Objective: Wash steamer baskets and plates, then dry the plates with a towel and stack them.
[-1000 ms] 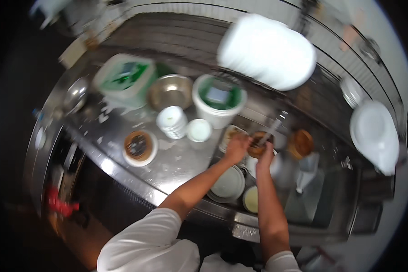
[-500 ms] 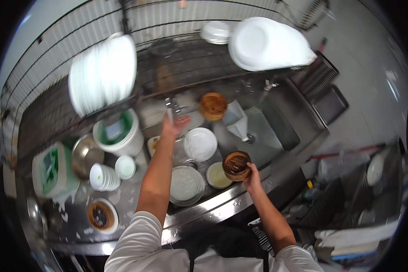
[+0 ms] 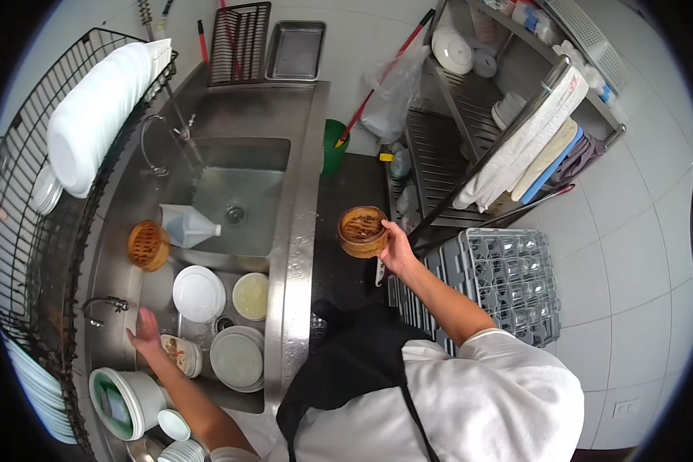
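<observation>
My right hand [image 3: 396, 250] grips a small round bamboo steamer basket [image 3: 362, 232] by its side, holding it over the floor beyond the sink's front edge. Its slatted inside faces up. My left hand [image 3: 145, 333] hangs open over the left part of the sink, thumb apart, near a faucet [image 3: 104, 306]. A second bamboo steamer [image 3: 148, 245] rests at the sink's back edge beside a translucent plastic jug [image 3: 189, 227]. Near the left hand stand a white plate [image 3: 199, 294], a bowl of yellowish liquid [image 3: 251, 296], stacked plates [image 3: 237, 357] and stacked bowls with food scraps [image 3: 179, 356].
White dishes [image 3: 100, 115] line a wire rack on the left. The sink's far basin [image 3: 239, 192] holds water. To the right are a metal shelf [image 3: 446, 146] with hanging cloths [image 3: 527, 146] and a crate of glasses [image 3: 508, 285]. A green bucket [image 3: 334, 146] stands past the counter.
My view and body have turned right, so the sink now lies to the left. The right hand has carried the steamer basket from over the sink to past its edge; the left stays open.
</observation>
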`<state>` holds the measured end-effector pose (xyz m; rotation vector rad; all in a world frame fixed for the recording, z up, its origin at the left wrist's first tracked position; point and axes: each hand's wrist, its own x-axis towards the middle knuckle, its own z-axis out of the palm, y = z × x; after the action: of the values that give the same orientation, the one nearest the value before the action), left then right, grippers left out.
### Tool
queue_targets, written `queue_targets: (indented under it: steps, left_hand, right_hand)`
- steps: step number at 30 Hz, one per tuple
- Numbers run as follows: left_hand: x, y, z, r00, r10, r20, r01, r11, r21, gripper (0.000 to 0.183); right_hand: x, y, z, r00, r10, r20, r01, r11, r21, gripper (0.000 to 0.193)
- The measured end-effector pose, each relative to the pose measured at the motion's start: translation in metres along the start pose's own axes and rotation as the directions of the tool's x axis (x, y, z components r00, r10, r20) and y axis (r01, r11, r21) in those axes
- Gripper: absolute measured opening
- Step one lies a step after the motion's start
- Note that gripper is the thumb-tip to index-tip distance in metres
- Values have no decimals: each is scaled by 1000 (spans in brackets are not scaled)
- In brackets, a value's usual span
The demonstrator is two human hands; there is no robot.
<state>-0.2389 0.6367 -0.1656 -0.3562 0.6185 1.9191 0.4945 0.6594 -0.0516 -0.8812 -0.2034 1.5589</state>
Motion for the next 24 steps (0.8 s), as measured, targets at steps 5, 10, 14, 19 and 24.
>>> queue_targets:
  steps: [5, 10, 14, 19, 24]
  left_hand:
    - [10, -37, -152, 969, -78, 234, -246, -263, 933, 25]
    - [-119, -112, -179, 994, 65, 84, -67, -238, 969, 30]
    - [-183, -145, -160, 964, 265, -3, 14, -38, 999, 34]
    - [-245, -149, -131, 930, 363, -53, 146, -236, 961, 28]
    - [-283, -186, -119, 934, 223, 280, -122, -537, 835, 30]
  right_hand:
    - [70, 2, -104, 983, -9, -186, 24, 997, 77, 50]
    - [131, -4, -164, 880, -177, -440, 261, 955, 139, 54]
    - [183, -29, -209, 833, -91, -545, 236, 950, 202, 54]
    - [273, -91, -271, 687, -234, -688, 442, 886, 140, 55]
    - [335, -164, -353, 718, -459, -524, 487, 869, -94, 60]
